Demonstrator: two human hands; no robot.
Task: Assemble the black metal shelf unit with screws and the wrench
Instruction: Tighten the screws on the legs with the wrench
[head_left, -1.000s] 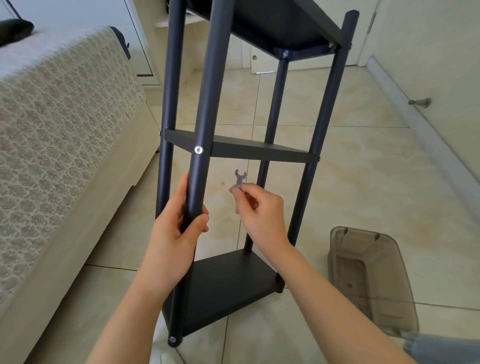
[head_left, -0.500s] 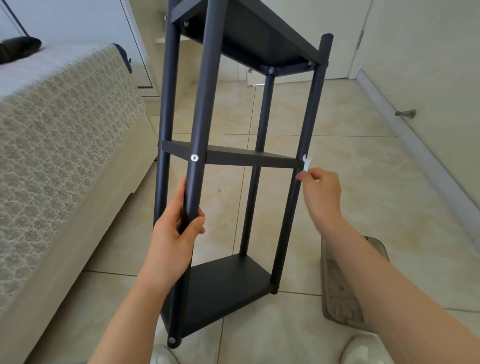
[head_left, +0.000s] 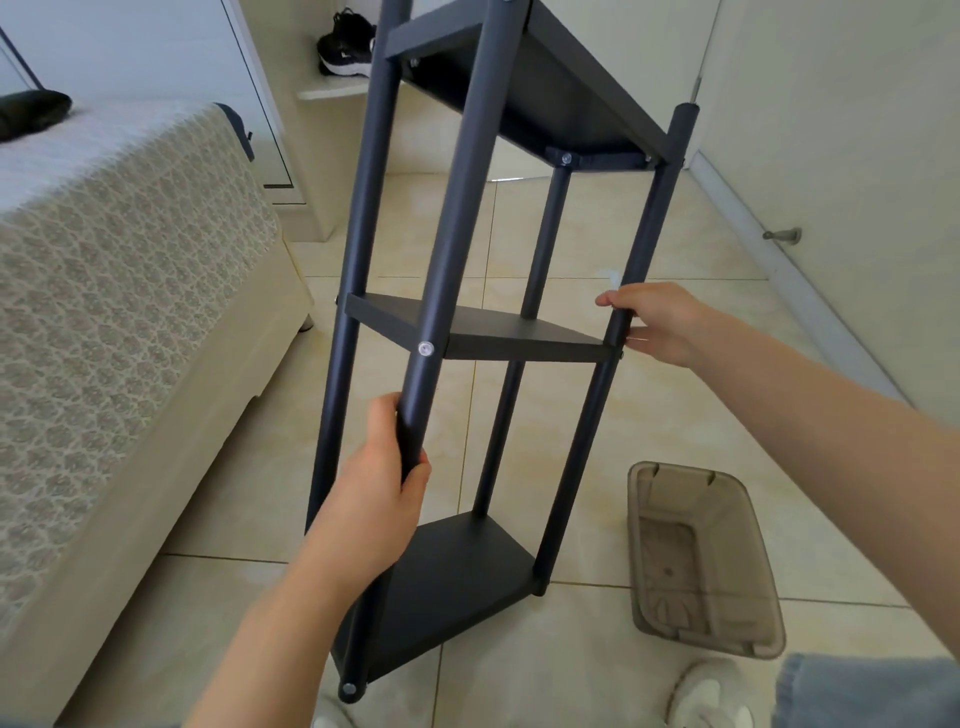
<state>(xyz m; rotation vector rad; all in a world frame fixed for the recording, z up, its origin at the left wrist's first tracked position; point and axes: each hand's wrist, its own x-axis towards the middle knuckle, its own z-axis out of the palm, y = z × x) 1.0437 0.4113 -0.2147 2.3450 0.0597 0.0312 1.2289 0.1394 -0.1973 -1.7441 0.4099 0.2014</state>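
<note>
Currently left hand (head_left: 374, 499) grips front post (head_left: 452, 234) of shelf (head_left: 498, 338); right hand (head_left: 660, 322) wraps right post (head_left: 652, 218) at middle tier.

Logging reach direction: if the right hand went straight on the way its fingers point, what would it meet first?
Likely the black right post, just beside the right hand; whether they touch is unclear.

You'll find nothing readable here — the shelf unit (head_left: 498, 340) and bin (head_left: 761, 571) carry no lettering, and the shoe's (head_left: 345, 44) white mark, upper centre, is too blurred.
</note>
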